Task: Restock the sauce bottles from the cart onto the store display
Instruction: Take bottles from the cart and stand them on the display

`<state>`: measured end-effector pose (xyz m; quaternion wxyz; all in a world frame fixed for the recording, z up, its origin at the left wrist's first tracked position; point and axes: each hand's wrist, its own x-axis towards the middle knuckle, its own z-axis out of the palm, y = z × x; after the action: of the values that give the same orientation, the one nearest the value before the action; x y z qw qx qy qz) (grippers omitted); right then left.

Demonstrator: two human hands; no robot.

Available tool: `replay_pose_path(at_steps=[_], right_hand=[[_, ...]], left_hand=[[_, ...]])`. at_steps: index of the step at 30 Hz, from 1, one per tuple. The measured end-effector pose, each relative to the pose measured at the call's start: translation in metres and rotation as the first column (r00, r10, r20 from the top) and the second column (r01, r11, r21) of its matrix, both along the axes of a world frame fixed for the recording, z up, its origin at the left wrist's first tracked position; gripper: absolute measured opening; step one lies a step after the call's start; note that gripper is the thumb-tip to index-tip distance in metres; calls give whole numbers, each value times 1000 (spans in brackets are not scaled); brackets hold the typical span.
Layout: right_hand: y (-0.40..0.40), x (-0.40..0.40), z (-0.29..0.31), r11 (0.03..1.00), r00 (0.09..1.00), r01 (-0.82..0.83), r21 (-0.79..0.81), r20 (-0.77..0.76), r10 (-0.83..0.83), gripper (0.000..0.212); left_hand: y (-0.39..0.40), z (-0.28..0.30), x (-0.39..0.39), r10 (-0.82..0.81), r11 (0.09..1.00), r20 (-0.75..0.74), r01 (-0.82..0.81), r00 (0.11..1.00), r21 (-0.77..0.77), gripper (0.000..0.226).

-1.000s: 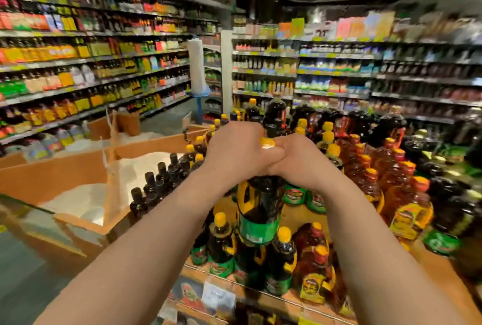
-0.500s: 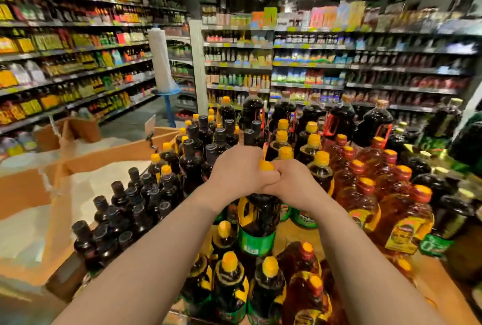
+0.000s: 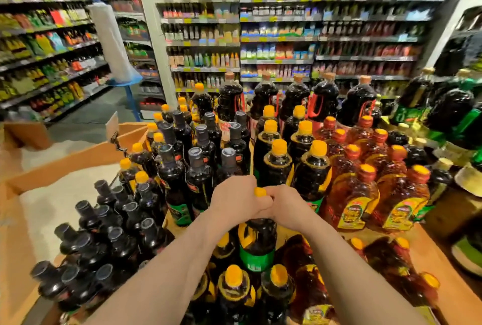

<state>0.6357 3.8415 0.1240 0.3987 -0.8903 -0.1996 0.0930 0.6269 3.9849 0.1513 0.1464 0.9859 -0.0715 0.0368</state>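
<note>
A large dark sauce bottle [image 3: 257, 245] with a yellow cap and green label stands upright among the bottles on the wooden display [image 3: 440, 259]. My left hand [image 3: 234, 200] and my right hand [image 3: 288, 207] both grip its neck just under the cap, knuckles touching. Its base is hidden behind the yellow-capped bottles [image 3: 234, 296] in front. More matching dark bottles [image 3: 277, 165] stand just behind my hands. The cart is not in view.
Black-capped dark bottles [image 3: 109, 243] crowd the left of the display, amber bottles [image 3: 352, 194] the right, tall jugs [image 3: 323, 100] the back. Left lies a wooden bin of white grain [image 3: 62, 194]. Stocked shelves [image 3: 273, 40] line the aisle, with a white roll on a blue stand [image 3: 110, 42].
Both hands have lowered the bottle among the display bottles, keeping the same grip. My view has tilted down and come closer, so more of the front rows shows.
</note>
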Motion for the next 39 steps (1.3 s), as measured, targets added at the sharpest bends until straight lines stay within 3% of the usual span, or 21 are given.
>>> replay_pose_path(at_steps=[9,16,18,26,33,36,39], right_hand=[[12,2,-4,994,995,93,-64,-16,-94,19],[6,-13,-9,994,993,106,-14,44,-105,14],[4,-16,-9,994,994,102,29,46,-103,16],[3,-21,-46,994,995,103,24,9,-103,22],[8,-22,-85,986,997,39,-165,-53,-48,37],[7,-19,-100,976,996,36,-214,-74,-53,26],[7,-16,-100,969,992,8,-247,-119,-38,30]], left_hand=[[13,-11,7,-91,993,-31,88,995,-77,33],[13,-22,0,-202,973,127,184,971,137,37],[11,-20,0,-217,972,131,201,967,124,37],[5,-44,-5,-217,963,-67,224,974,147,37],[4,-83,-7,-171,969,-241,207,955,132,38],[3,-90,-8,-177,971,-292,214,940,101,32],[2,-93,-6,-164,977,-317,198,934,77,32]])
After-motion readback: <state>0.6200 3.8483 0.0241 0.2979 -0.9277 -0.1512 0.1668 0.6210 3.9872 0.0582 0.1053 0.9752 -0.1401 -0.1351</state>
